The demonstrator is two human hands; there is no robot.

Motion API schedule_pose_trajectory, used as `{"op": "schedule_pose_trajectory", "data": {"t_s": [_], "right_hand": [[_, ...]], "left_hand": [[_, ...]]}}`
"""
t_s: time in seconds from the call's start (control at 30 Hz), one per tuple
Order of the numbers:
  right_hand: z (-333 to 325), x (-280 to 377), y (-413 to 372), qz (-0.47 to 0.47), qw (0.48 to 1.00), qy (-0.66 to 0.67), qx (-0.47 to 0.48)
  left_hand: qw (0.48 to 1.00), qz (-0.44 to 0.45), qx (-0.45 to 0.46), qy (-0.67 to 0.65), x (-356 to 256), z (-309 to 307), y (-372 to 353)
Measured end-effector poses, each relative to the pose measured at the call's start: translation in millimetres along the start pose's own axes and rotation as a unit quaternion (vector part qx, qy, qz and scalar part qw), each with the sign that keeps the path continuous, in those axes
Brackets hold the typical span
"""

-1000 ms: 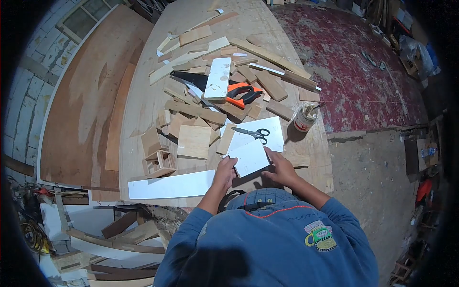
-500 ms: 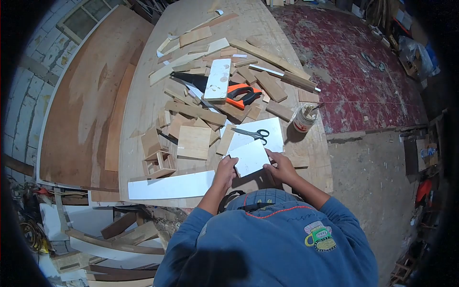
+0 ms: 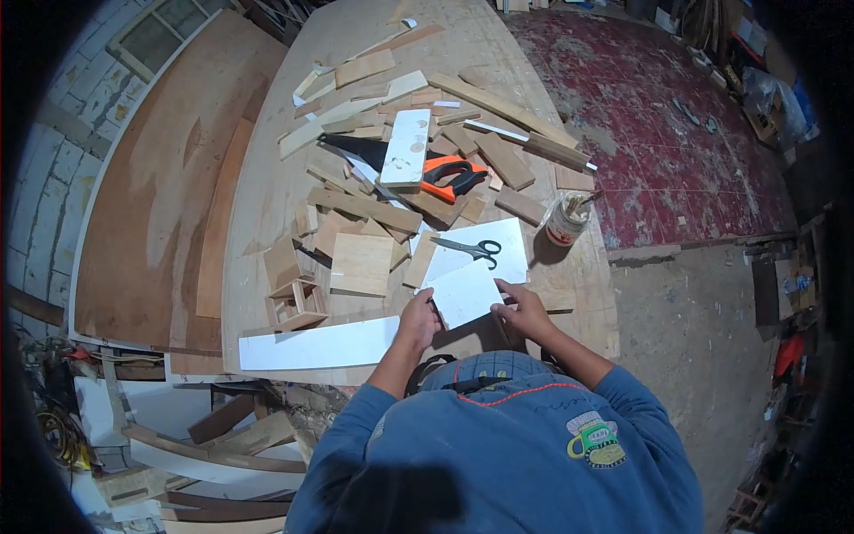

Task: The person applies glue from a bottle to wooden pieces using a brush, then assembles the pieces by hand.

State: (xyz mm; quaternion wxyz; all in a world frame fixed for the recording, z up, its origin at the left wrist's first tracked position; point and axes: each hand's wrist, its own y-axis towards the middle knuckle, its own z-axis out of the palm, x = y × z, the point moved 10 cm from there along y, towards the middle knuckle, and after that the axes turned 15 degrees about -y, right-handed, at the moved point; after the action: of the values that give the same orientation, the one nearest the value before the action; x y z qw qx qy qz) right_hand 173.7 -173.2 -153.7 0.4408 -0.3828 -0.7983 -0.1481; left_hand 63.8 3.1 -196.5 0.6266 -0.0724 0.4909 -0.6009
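A small white rectangular panel (image 3: 467, 295) is held between my two hands, just off the near edge of the workbench. My left hand (image 3: 418, 320) grips its left side, and my right hand (image 3: 523, 311) pinches its right side. Right behind it lies a larger white sheet (image 3: 509, 240), partly covered by the panel. Scissors with dark handles (image 3: 471, 249) rest on that sheet, blades pointing left. To the left of my left hand, a long white strip (image 3: 320, 345) lies along the bench edge.
Wood offcuts (image 3: 365, 209) are heaped across the workbench (image 3: 258, 205), with an orange-handled saw (image 3: 454, 178) under a white block (image 3: 406, 147). A glass jar (image 3: 567, 221) holding sticks stands near the right edge. A small wooden box frame (image 3: 298, 307) sits at left.
The white panel has turned slightly in my hands, and my left hand's fingers have shifted a little. Everything on the bench stays where it was.
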Motion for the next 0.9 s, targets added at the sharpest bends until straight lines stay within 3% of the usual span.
{"op": "schedule_pose_trajectory", "data": {"t_s": [0.6,0.9], "right_hand": [[-10,-1,3,0.027,1.0,-0.002,-0.003],[7,-28,7,0.102,0.986,0.125,0.042]], "left_hand": [[0.999,-0.006,0.038,-0.018,5,1,2],[0.999,-0.011,0.022,-0.031,7,-2,1]]}}
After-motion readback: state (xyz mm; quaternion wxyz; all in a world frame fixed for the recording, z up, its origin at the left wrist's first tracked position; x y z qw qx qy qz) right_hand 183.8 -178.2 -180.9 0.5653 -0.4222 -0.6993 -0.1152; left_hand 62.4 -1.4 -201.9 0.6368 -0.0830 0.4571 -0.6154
